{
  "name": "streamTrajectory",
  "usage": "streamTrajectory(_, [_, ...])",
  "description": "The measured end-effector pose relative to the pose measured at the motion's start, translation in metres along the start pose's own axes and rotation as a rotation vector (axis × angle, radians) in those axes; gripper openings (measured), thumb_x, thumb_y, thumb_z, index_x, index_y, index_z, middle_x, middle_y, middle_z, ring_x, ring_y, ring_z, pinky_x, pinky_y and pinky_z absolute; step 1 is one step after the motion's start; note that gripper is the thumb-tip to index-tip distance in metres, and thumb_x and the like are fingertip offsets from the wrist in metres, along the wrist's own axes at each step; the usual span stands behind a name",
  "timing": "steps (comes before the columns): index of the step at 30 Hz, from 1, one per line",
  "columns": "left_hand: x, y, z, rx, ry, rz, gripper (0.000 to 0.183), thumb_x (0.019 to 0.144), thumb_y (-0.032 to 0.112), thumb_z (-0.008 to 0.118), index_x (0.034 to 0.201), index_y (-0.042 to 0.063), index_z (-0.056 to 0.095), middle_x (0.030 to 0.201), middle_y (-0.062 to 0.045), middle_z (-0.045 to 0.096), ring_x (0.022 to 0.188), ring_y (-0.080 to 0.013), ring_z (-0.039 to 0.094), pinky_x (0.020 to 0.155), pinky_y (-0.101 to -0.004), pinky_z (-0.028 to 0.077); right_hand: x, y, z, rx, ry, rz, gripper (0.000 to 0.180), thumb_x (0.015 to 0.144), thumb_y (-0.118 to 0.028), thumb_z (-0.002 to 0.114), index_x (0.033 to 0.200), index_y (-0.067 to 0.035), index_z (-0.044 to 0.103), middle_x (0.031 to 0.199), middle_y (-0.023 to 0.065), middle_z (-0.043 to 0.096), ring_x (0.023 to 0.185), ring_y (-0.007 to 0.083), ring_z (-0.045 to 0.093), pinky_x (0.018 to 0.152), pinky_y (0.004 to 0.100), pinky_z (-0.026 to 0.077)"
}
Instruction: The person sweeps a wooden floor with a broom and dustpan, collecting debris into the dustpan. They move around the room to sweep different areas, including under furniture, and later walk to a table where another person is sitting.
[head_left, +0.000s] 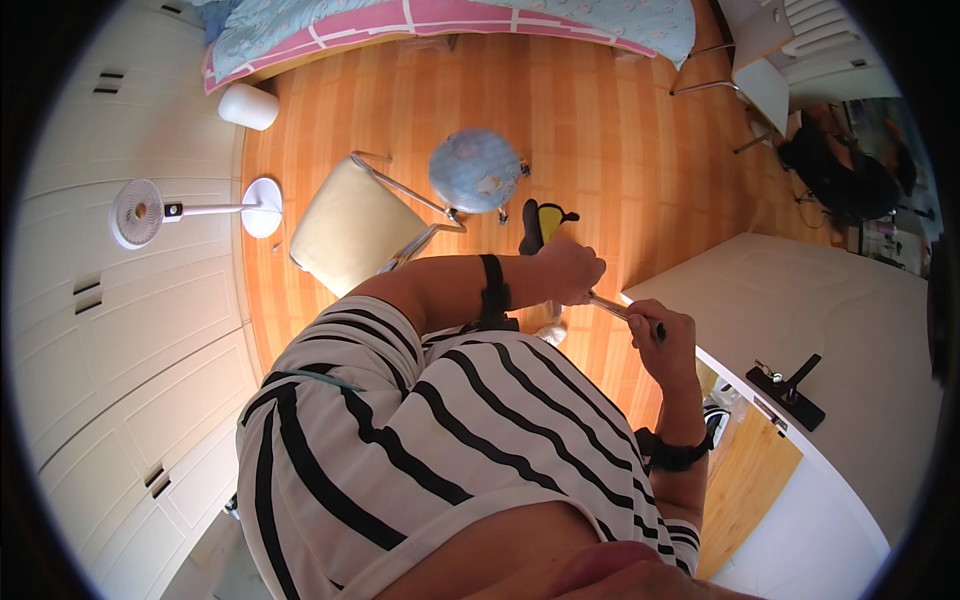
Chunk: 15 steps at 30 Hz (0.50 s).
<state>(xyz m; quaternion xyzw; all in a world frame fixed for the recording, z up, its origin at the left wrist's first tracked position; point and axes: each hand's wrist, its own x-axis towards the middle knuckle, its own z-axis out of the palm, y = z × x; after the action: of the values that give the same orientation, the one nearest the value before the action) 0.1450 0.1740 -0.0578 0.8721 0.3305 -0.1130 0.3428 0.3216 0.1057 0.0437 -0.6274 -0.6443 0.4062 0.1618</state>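
A slim shiny metal rod (609, 306) with a black end runs between my two hands. My left hand (571, 271) is closed around its left part. Near the black end, my right hand (664, 337) grips the same rod, thumb along it. Just beyond my left hand shows a yellow-green item with a black edge (551, 219), beside a dark elongated item (531, 226); what they are, and whether they touch the hand, I cannot tell. Black straps circle both forearms.
A cream-seated metal chair (360, 225) and a round blue stool (474, 171) stand ahead on the wood floor. A white fan (214, 209) is at left, a bed (450, 19) at the far side. On the right, a pale tabletop (810, 300) bears a black stand (786, 397) above an open drawer.
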Motion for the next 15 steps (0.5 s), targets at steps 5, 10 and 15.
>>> streamTrajectory(5, [0.008,-0.012,-0.003,-0.172,-0.076,-0.075,0.04,0.076,0.037,0.059,0.102,0.006,0.056,0.099,-0.011,0.063,0.084,-0.0279,0.062,0.067,-0.0381,0.049,0.004,0.005,0.002,0.023,-0.009,0.052,0.014,0.079,-0.017,0.064,0.083,-0.003,0.064,0.056,0.0098,0.056,0.048,0.0173,0.053,0.049,0.0274,0.042])
streamTrajectory(10, [0.017,-0.032,0.018,-0.414,0.009,0.012,0.028,0.079,0.029,0.054,0.09,0.004,0.062,0.081,-0.013,0.063,0.076,-0.0309,0.06,0.065,-0.0401,0.046,-0.003,0.023,0.022,0.09,0.065,0.032,0.013,0.08,-0.016,0.063,0.083,-0.003,0.063,0.055,0.0059,0.052,0.047,0.0119,0.048,0.048,0.0252,0.04])
streamTrajectory(15, [0.027,-0.045,0.037,-0.557,0.099,0.115,0.027,0.082,0.026,0.049,0.082,0.002,0.062,0.07,-0.016,0.061,0.068,-0.0324,0.059,0.062,-0.0397,0.044,-0.003,0.034,0.033,0.154,0.139,0.056,0.011,0.082,-0.014,0.062,0.082,-0.003,0.063,0.054,0.0036,0.049,0.047,0.0092,0.045,0.048,0.0234,0.038])
